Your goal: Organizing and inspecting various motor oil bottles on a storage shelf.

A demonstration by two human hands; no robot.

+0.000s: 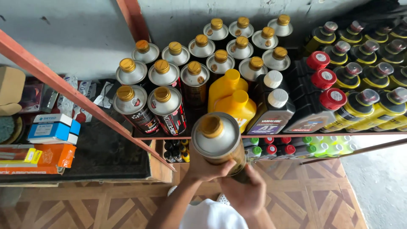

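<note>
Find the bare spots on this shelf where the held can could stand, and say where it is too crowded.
One gap shows on the shelf: the front edge between the front-row metal cans and the yellow bottles, just ahead of the held can. The dark lower shelf on the left is partly bare beside the small boxes. Elsewhere, rows stand packed cap to cap.

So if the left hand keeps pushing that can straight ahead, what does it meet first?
Probably the front yellow bottle: the left hand points the gold-capped can at the shelf edge right before it, though depth is unclear.
</note>
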